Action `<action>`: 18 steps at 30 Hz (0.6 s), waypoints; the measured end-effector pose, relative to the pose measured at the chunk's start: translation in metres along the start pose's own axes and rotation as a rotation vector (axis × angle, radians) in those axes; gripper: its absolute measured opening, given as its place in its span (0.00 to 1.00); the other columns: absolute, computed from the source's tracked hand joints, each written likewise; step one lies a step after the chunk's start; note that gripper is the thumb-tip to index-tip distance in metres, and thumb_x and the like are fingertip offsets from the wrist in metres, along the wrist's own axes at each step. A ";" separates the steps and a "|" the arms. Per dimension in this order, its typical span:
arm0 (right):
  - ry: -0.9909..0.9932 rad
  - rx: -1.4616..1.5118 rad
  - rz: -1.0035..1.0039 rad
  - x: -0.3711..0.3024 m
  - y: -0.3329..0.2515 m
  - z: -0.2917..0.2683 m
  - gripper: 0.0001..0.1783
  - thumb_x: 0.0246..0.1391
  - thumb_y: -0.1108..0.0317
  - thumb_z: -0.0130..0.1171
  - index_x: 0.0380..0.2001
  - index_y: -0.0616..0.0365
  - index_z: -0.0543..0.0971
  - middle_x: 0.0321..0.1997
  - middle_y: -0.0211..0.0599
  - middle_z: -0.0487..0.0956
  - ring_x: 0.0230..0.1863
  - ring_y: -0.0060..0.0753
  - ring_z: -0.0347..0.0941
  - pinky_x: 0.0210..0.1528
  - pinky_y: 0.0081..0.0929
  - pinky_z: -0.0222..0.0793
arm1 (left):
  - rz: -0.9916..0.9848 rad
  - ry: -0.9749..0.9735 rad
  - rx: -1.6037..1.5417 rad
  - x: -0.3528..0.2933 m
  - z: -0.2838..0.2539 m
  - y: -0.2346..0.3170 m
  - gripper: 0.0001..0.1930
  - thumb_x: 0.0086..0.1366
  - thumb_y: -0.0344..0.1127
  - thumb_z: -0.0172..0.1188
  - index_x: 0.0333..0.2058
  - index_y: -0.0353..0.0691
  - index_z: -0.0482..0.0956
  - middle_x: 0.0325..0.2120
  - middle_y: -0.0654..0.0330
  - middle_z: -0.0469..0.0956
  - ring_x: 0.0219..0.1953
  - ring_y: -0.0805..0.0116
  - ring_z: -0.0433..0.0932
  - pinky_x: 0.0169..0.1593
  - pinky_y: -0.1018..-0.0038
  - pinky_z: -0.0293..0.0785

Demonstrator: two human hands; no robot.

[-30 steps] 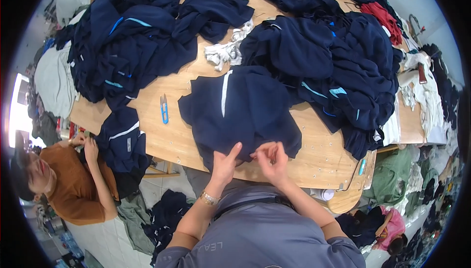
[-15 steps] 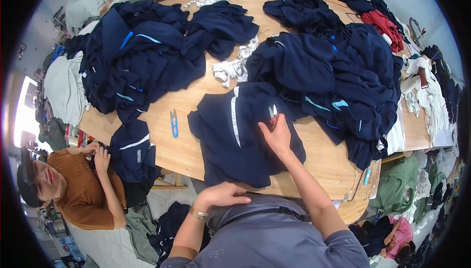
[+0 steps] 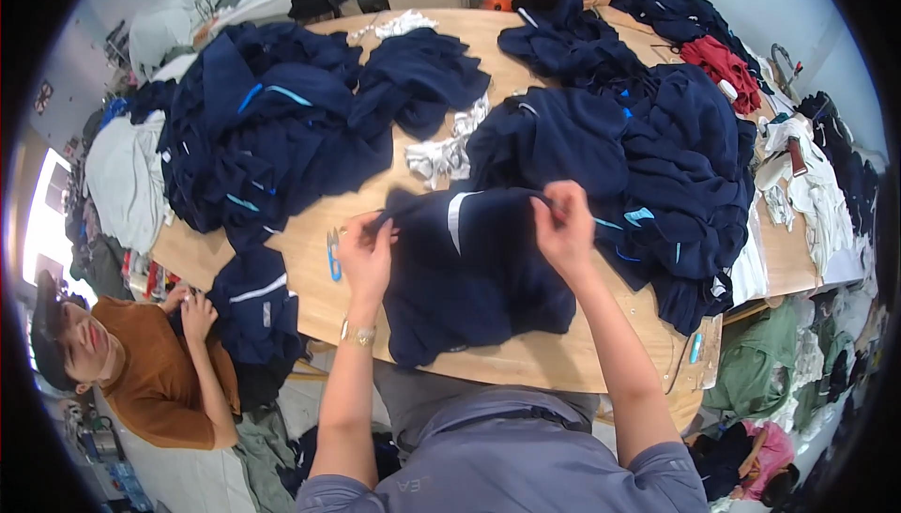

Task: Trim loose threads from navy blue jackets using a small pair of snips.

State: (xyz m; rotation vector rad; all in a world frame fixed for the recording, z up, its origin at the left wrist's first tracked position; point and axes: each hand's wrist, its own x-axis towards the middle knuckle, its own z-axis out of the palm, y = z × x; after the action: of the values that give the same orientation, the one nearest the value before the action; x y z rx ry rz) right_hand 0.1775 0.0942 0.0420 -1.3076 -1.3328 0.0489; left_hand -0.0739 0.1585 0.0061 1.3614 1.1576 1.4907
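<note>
**Two pinches, one stretched edge: the navy garment (image 3: 479,283) is up front!**

And here I am, left hand (image 3: 367,248) closed on one end of the far edge, right hand (image 3: 565,222) closed on the other, the cloth spanning between them. It's right before me at the near side of the wooden table (image 3: 314,305), its white strip (image 3: 457,217) between my hands. Something reddish shows at my right fingers; I cannot tell what it is.

Good form here, I'd say, means level hands and an even pull, firm enough to flatten creases without dragging the strip askew. Mind the blue snips (image 3: 333,258), lying just beside my left hand: a loose fold could catch there. On the right, the navy pile (image 3: 685,137) sits close, so a careless sweep might tangle the two.
</note>
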 end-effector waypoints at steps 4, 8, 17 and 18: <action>-0.079 -0.013 -0.047 -0.076 -0.006 -0.048 0.16 0.42 0.78 0.63 0.24 0.57 0.63 0.18 0.31 0.67 0.15 0.24 0.58 0.19 0.19 0.57 | 0.301 -0.105 0.436 -0.054 -0.047 0.011 0.09 0.52 0.24 0.62 0.32 0.34 0.73 0.28 0.53 0.74 0.32 0.65 0.76 0.30 0.74 0.72; -0.266 -0.179 0.462 -0.181 -0.007 -0.080 0.16 0.45 0.75 0.63 0.23 0.58 0.62 0.16 0.29 0.67 0.14 0.21 0.59 0.17 0.17 0.55 | -0.067 -0.364 0.827 -0.120 -0.098 0.005 0.07 0.52 0.25 0.62 0.30 0.36 0.74 0.27 0.54 0.73 0.33 0.61 0.73 0.33 0.71 0.70; -0.093 0.004 0.531 -0.116 0.031 -0.017 0.14 0.50 0.71 0.61 0.31 0.61 0.64 0.23 0.31 0.66 0.24 0.22 0.62 0.29 0.20 0.61 | -0.085 -0.129 0.600 -0.090 -0.050 0.014 0.04 0.55 0.28 0.61 0.30 0.37 0.76 0.26 0.55 0.75 0.32 0.61 0.77 0.34 0.73 0.72; -0.096 0.009 0.467 -0.107 0.048 -0.005 0.15 0.49 0.71 0.61 0.32 0.61 0.64 0.21 0.33 0.66 0.22 0.26 0.62 0.27 0.23 0.61 | -0.070 -0.163 0.530 -0.084 -0.035 0.011 0.04 0.55 0.27 0.60 0.30 0.37 0.76 0.27 0.55 0.75 0.32 0.62 0.77 0.34 0.73 0.73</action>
State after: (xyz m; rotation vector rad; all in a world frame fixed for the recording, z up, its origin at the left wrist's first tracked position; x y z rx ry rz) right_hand 0.1742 0.0371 -0.0599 -1.6018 -1.0788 0.4438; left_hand -0.0992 0.0714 -0.0064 1.7318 1.5408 1.0332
